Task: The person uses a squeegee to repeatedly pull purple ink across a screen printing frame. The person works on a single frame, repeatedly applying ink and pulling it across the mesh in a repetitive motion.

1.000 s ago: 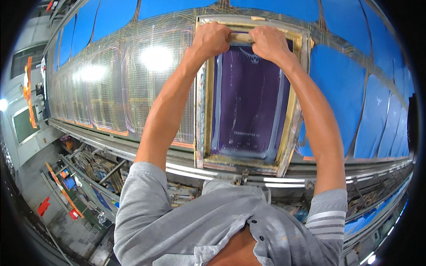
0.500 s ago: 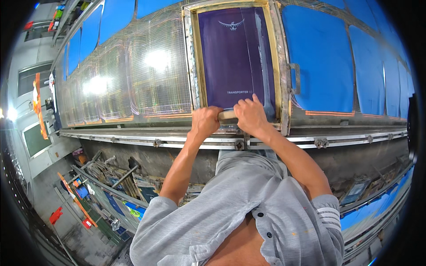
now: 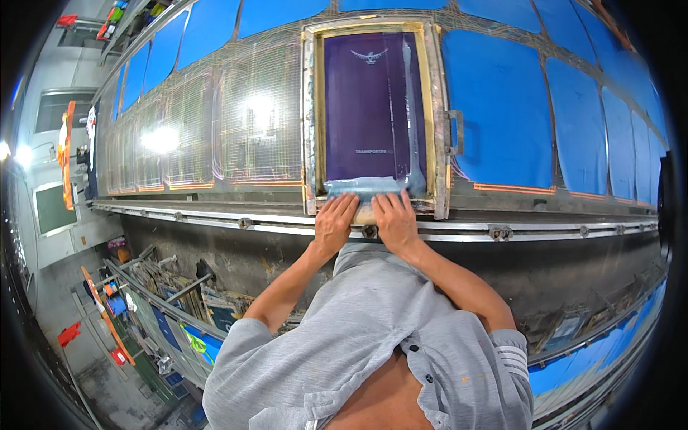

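Long print table point(image 3: 215, 143) w/ blue panels; framed purple screen point(image 3: 373, 107) lies flat on it, stiff, prob. light. Squeegee point(image 3: 365, 190) at the frame's near edge; ink looks slippery. Left hand point(image 3: 335, 222) & right hand point(image 3: 394, 221) curled over its handle, side by side.

Bright, even indoor light throughout, colours saturated. Two hard white glare patches on the glossy clear table panels point(image 3: 215, 129), reflected from overhead lamps. Another small flare at the far left rim. Soft, faint shadow only beneath the metal rail point(image 3: 502, 231). Strong fisheye bending of straight edges toward the rim, black vignette in the corners. Centre sharp; slight softness toward the edges.
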Motion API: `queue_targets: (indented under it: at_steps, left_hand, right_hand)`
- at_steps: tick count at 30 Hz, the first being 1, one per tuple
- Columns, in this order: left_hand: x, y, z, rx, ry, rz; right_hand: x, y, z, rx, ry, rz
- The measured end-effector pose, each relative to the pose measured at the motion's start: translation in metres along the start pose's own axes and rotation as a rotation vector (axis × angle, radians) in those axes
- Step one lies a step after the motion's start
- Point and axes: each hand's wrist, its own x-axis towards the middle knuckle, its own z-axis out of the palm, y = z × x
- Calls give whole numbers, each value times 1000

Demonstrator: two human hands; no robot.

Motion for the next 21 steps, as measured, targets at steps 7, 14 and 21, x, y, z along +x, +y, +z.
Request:
queue_targets:
  at_steps: [7,14,21]
  left_hand:
    - [74,6,-63,-132,-270,-174]
    - [276,-78,-25,-53,-97,-79]
    - [449,-134,10,99,-156,-80]
  right_hand:
    - [55,21,-64,236,-252,65]
    - [230,166,-49,-88,-126,47]
    - [363,277,-55,-186,-177,205]
